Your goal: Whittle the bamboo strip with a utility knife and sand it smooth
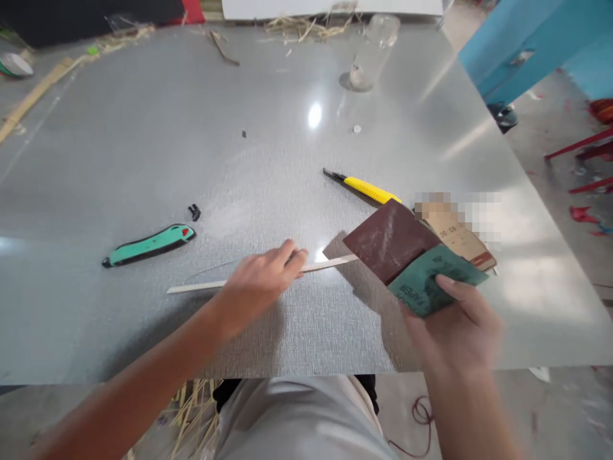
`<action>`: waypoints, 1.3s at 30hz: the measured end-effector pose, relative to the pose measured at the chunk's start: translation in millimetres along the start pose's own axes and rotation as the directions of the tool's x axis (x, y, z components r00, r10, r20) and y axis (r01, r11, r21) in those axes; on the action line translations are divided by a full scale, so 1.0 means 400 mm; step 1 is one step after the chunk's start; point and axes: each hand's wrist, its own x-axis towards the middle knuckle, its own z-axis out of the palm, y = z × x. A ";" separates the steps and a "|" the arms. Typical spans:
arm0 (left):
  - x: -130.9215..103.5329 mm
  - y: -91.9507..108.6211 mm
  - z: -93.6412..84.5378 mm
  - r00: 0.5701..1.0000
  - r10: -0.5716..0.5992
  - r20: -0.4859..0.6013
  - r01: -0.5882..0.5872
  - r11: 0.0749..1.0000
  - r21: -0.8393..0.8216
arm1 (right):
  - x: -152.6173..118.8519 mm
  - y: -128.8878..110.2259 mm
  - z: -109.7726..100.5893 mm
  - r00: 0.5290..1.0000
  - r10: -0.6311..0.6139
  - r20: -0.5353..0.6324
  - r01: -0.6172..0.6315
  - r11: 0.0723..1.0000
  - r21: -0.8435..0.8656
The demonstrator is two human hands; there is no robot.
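Observation:
A thin pale strip (pixel 330 262), looking like split bamboo or wood, lies nearly level across the metal table. My left hand (pixel 261 275) is closed over the middle of it, fingers bent around the strip. Past that hand, the strip's right end runs under the sandpaper (pixel 393 239), a folded sheet with a brown-red grit side and a printed green back. My right hand (pixel 464 326) grips this sheet by its green part, thumb on top. Beyond the sheet lies a yellow-handled cutter (pixel 368 188), its handle end partly covered.
A green and black utility knife (pixel 151 246) lies at left beside a small black clip (pixel 194 212). Behind the sandpaper is a tan phone-like object (pixel 453 233), partly blurred. A clear bottle (pixel 373 54) and dry shavings (pixel 311 27) are at the back.

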 end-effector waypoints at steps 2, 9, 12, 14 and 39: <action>0.049 0.009 0.003 0.999 0.041 0.021 -0.039 0.998 -0.050 | -0.008 0.000 0.001 1.000 -0.010 0.005 0.010 1.000 -0.019; 0.026 -0.078 0.018 0.999 -0.026 -0.039 0.017 0.979 -0.205 | -0.036 0.015 0.000 0.862 -0.501 -0.082 0.476 0.853 -0.214; -0.022 -0.117 0.032 0.990 -0.074 -0.120 0.040 0.963 -0.267 | -0.054 0.017 0.007 0.821 -0.546 0.167 0.557 0.704 -0.440; -0.035 -0.125 0.041 0.980 -0.120 -0.159 0.060 0.939 -0.337 | -0.056 0.019 0.013 0.801 -0.437 0.408 0.598 0.576 -0.557; 0.035 -0.138 0.069 0.952 0.035 -0.303 -0.145 0.926 -0.350 | -0.056 0.100 0.121 0.662 -0.051 0.748 0.746 0.149 -0.649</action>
